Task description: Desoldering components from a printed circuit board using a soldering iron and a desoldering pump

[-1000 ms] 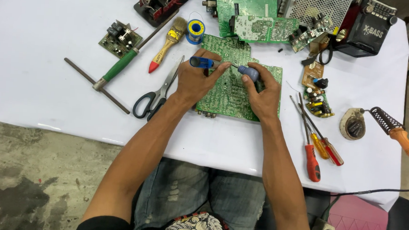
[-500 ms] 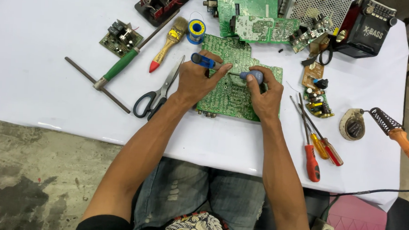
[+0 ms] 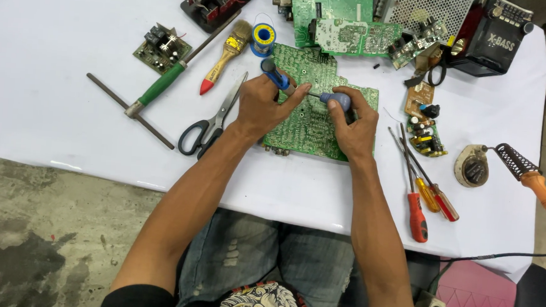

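A green circuit board (image 3: 303, 131) lies solder side up on the white table (image 3: 47, 121). Both my hands rest on it. My left hand (image 3: 260, 105) grips the blue handle of a slim tool (image 3: 276, 76) at the board's upper left. A thin metal shaft runs from there to a grey-blue knob (image 3: 339, 100), which my right hand (image 3: 354, 124) pinches near the board's middle right. Whether this is one tool or two I cannot tell. My fingers hide the tip.
Scissors (image 3: 215, 121), a paintbrush (image 3: 225, 62), a solder spool (image 3: 263, 39), a green-handled T-bar tool (image 3: 157, 86) and a small board (image 3: 161, 45) lie to the left. Screwdrivers (image 3: 418, 206), a soldering iron (image 3: 536, 182) and its stand (image 3: 474, 166) are on the right. More boards (image 3: 338, 12) and a black radio (image 3: 495, 34) sit behind.
Both hands stay on the green board. The blue handle in my left hand has tipped slightly up and away; my right hand has barely shifted.
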